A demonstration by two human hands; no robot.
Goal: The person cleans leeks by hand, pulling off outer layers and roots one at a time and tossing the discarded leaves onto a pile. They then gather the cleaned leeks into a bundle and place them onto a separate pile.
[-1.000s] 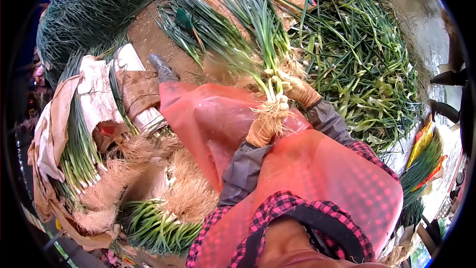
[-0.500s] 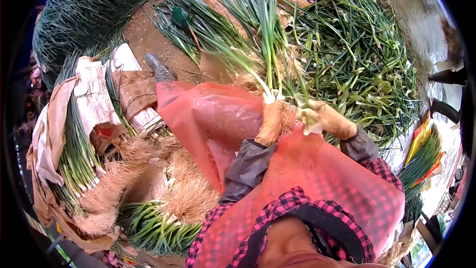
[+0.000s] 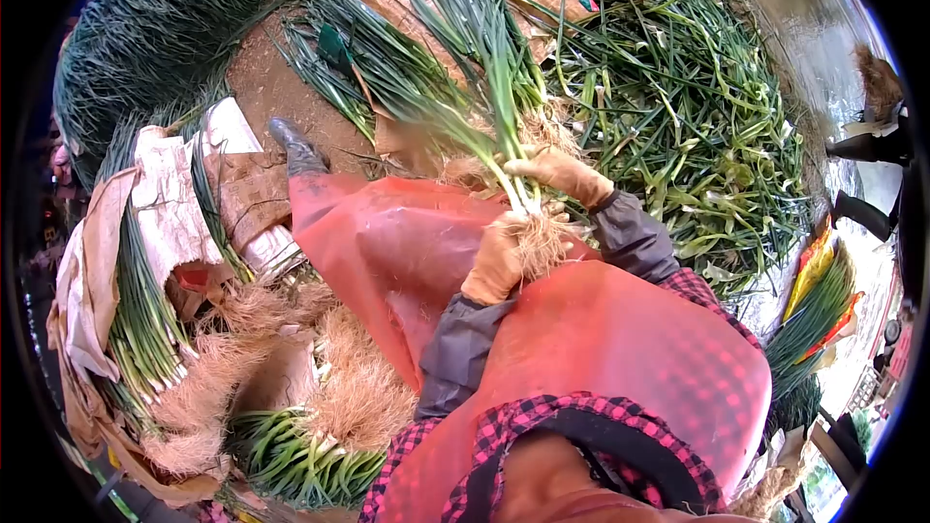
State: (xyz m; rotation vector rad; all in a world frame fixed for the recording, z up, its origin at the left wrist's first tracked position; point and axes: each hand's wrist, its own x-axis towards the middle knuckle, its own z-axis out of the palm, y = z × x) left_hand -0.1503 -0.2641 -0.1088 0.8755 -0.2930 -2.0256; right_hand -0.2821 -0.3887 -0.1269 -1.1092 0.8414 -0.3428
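Note:
A small bunch of green onions (image 3: pixel 511 126) stretches away from me over my lap, roots toward me. My gloved left hand (image 3: pixel 496 260) is closed around its white lower ends, beside the shaggy tan roots (image 3: pixel 542 244). Slightly higher on the stalks, my gloved right hand (image 3: pixel 562 174) has its fingertips pinched against them. The undersides of both hands are hidden. More green onions (image 3: pixel 387 48) lie just beyond on a tan sack, some with roots toward me.
Loose green leaves (image 3: pixel 688 126) form a heap at right. At left, rooted green onions (image 3: pixel 145 320) lie by torn paper wrapping (image 3: pixel 174 194). A bundle with green tops (image 3: pixel 310 455) sits lower left. A dark green pile (image 3: pixel 174 29) fills the upper left. My boot (image 3: pixel 295 145) rests on the soil.
My right hand has moved left and up from beside the bunch onto its stalks; the pale leaf bits at its fingers no longer show. My left hand still grips the root end, shifted slightly left.

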